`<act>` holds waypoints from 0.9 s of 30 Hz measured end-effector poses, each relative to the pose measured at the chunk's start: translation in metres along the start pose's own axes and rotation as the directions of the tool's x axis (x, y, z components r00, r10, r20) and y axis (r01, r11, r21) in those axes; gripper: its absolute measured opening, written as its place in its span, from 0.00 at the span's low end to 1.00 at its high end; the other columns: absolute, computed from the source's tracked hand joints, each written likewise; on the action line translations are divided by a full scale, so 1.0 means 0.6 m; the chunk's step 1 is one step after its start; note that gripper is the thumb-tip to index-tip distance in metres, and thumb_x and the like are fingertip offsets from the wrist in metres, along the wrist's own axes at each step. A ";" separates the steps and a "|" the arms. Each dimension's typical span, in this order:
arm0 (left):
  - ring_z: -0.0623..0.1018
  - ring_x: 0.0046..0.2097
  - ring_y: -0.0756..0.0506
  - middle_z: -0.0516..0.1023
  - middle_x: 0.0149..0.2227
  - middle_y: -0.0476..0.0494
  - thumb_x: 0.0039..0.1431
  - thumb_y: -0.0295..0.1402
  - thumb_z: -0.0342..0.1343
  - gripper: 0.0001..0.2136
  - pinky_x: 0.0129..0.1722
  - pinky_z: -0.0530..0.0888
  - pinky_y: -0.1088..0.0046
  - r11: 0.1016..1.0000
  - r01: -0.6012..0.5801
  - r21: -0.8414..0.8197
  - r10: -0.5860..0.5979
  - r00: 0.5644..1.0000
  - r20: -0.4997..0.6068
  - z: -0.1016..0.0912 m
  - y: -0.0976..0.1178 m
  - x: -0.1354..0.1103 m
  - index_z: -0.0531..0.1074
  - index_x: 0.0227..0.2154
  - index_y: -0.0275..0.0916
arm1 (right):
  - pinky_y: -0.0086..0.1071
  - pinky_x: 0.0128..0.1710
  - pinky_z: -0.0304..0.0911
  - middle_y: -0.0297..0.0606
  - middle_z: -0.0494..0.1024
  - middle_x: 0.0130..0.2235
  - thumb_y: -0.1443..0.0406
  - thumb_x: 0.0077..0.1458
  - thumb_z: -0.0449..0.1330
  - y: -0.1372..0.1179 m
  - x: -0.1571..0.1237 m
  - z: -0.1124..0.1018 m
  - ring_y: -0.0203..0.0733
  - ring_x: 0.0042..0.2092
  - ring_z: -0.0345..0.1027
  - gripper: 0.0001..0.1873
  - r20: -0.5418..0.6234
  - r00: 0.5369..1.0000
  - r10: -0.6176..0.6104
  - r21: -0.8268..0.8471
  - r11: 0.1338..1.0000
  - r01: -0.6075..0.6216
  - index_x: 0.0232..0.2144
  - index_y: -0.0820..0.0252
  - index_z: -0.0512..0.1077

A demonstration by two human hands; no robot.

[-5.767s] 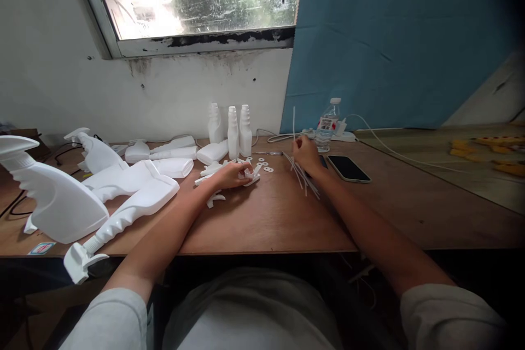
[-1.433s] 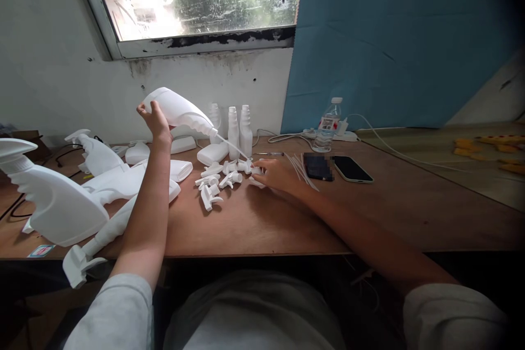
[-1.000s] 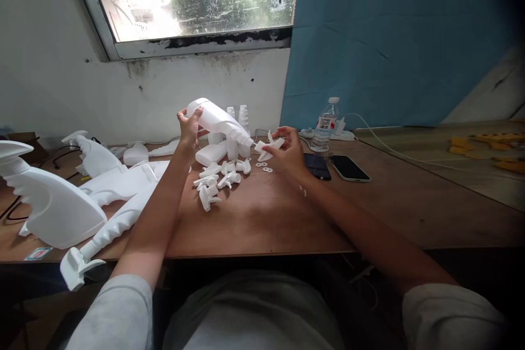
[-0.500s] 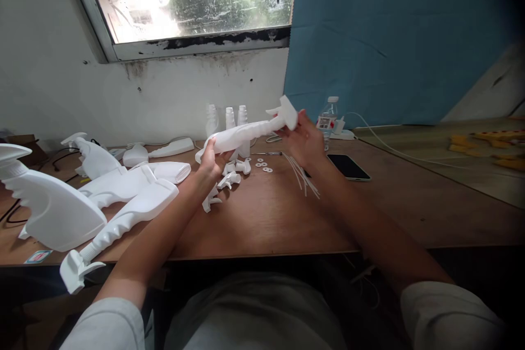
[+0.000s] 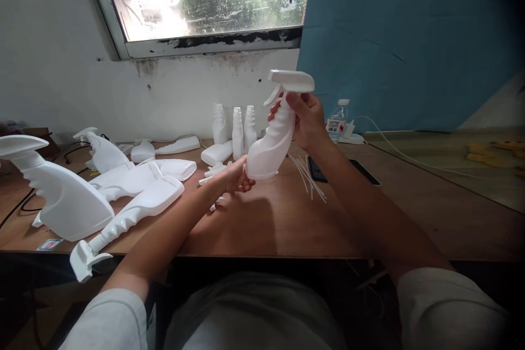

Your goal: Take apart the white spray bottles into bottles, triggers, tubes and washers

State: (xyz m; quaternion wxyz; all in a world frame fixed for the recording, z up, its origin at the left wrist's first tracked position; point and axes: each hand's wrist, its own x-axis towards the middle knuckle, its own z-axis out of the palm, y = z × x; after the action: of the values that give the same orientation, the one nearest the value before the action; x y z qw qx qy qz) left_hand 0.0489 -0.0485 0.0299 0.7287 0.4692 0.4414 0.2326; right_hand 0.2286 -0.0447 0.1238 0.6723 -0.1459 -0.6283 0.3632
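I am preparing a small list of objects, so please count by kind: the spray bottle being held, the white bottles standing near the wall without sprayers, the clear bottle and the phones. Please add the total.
Held spray bottle: 1
White bottles without sprayers: 3
Clear bottle: 1
Phones: 2, both partly hidden
Total: 7

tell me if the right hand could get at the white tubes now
Probably not without letting go: the right hand grips the spray bottle by its neck, though nothing seems to lie on the white tubes.
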 end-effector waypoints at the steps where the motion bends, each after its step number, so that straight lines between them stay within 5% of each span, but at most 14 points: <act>1: 0.63 0.13 0.51 0.63 0.13 0.46 0.61 0.52 0.45 0.23 0.10 0.55 0.79 0.986 -0.060 0.158 0.072 0.994 -0.077 -0.001 0.000 -0.004 0.63 0.19 0.38 | 0.32 0.29 0.69 0.32 0.75 0.27 0.51 0.45 0.68 0.006 -0.003 0.003 0.35 0.26 0.70 0.18 -0.030 0.999 0.015 0.009 1.000 -0.015 0.31 0.57 0.74; 3: 0.63 0.13 0.52 0.62 0.12 0.49 0.59 0.49 0.52 0.21 0.11 0.55 0.79 0.871 -0.185 0.455 0.309 0.927 -0.214 -0.003 0.009 -0.013 0.63 0.19 0.38 | 0.31 0.27 0.69 0.32 0.74 0.25 0.52 0.44 0.69 0.020 -0.009 0.008 0.34 0.25 0.69 0.18 -0.073 0.996 0.050 0.022 0.999 -0.048 0.30 0.58 0.73; 4: 0.63 0.13 0.52 0.62 0.12 0.51 0.59 0.47 0.54 0.19 0.13 0.57 0.80 0.772 -0.259 0.580 0.472 0.845 -0.250 -0.004 0.019 -0.019 0.64 0.20 0.38 | 0.31 0.27 0.69 0.32 0.74 0.25 0.52 0.43 0.70 0.027 -0.013 0.011 0.34 0.25 0.69 0.19 -0.080 0.994 0.070 0.028 0.997 -0.068 0.30 0.59 0.73; 8: 0.74 0.23 0.52 0.73 0.24 0.47 0.64 0.45 0.47 0.15 0.21 0.67 0.80 0.352 -0.619 0.702 0.923 0.356 -0.150 -0.004 0.092 -0.043 0.70 0.34 0.38 | 0.32 0.27 0.69 0.32 0.74 0.25 0.51 0.41 0.71 0.059 -0.019 0.022 0.35 0.25 0.70 0.22 -0.038 0.991 0.129 0.059 0.990 -0.127 0.29 0.61 0.72; 10: 0.77 0.31 0.51 0.77 0.35 0.44 0.65 0.43 0.48 0.14 0.25 0.70 0.80 0.181 -0.722 0.668 0.978 0.204 -0.043 -0.002 0.136 -0.056 0.70 0.43 0.40 | 0.32 0.29 0.70 0.33 0.75 0.26 0.51 0.42 0.70 0.075 -0.019 0.031 0.35 0.26 0.70 0.22 -0.014 0.991 0.136 0.063 0.989 -0.135 0.30 0.61 0.72; 12: 0.78 0.36 0.50 0.77 0.38 0.45 0.61 0.38 0.54 0.11 0.30 0.72 0.80 0.102 -0.732 0.674 0.977 0.202 0.072 -0.001 0.170 -0.069 0.72 0.43 0.40 | 0.32 0.29 0.69 0.34 0.75 0.27 0.50 0.43 0.69 0.089 -0.019 0.042 0.35 0.27 0.70 0.22 0.014 0.990 0.139 0.064 0.988 -0.139 0.30 0.61 0.72; 14: 0.77 0.38 0.48 0.77 0.34 0.46 0.54 0.31 0.60 0.07 0.35 0.73 0.77 0.115 -0.702 0.703 0.957 0.267 0.110 -0.002 0.191 -0.083 0.75 0.36 0.39 | 0.32 0.29 0.69 0.34 0.75 0.27 0.50 0.46 0.68 0.100 -0.022 0.052 0.35 0.28 0.69 0.21 0.056 0.989 0.138 0.084 0.986 -0.142 0.31 0.60 0.72; 21: 0.78 0.38 0.46 0.76 0.27 0.48 0.43 0.16 0.60 0.08 0.39 0.74 0.75 0.491 -0.780 0.389 0.871 0.444 -0.208 -0.008 0.183 -0.115 0.74 0.25 0.35 | 0.36 0.35 0.71 0.37 0.77 0.33 0.53 0.49 0.65 0.102 -0.033 0.063 0.39 0.31 0.72 0.17 0.226 0.957 0.183 0.128 0.968 -0.215 0.35 0.59 0.70; 23: 0.77 0.39 0.47 0.76 0.27 0.48 0.43 0.15 0.59 0.09 0.39 0.73 0.75 0.490 -0.794 0.359 0.871 0.447 -0.201 -0.007 0.176 -0.117 0.73 0.24 0.35 | 0.37 0.35 0.71 0.37 0.78 0.35 0.53 0.48 0.66 0.099 -0.033 0.064 0.40 0.32 0.73 0.20 0.249 0.950 0.189 0.119 0.967 -0.224 0.39 0.57 0.69; 27: 0.76 0.40 0.47 0.77 0.30 0.47 0.43 0.17 0.61 0.08 0.39 0.71 0.77 0.353 -0.785 0.509 0.924 0.379 -0.057 -0.003 0.172 -0.118 0.71 0.21 0.35 | 0.35 0.33 0.70 0.35 0.78 0.33 0.56 0.45 0.69 0.102 -0.032 0.063 0.39 0.32 0.73 0.23 0.223 0.956 0.193 0.110 0.969 -0.221 0.41 0.56 0.66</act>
State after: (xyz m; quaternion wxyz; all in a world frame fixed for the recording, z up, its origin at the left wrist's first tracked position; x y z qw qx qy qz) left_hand 0.0194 -0.0543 0.1513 0.2922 0.7209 0.2775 0.5638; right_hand 0.1750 -0.0251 0.0757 0.5684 -0.1265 -0.6515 0.4862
